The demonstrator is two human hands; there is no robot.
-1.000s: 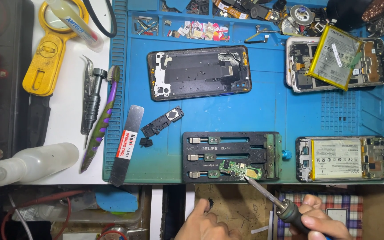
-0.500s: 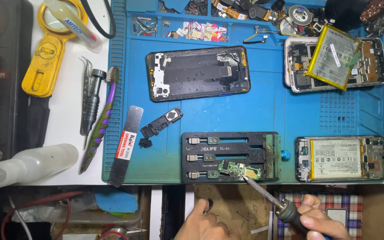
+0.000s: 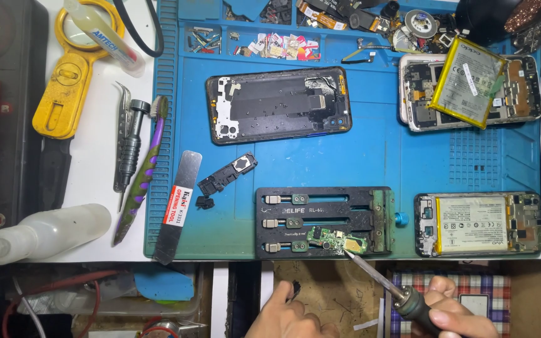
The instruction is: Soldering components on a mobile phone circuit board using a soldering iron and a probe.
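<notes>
Blue silicone work mat [image 3: 370,163]; small green circuit board [image 3: 336,240] in black metal clamp fixture [image 3: 324,222]; yellow plastic magnifier [image 3: 73,81]; purple-green striped toothbrush [image 3: 142,175].

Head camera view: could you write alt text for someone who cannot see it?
A right hand holds a soldering iron, tip on a small green circuit board clamped in a black holder on a blue mat among opened phones; the left hand rests below.

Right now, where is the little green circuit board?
Head view: the green circuit board sits clamped in the black holder, low on the blue mat, touching the soldering iron tip.
</notes>
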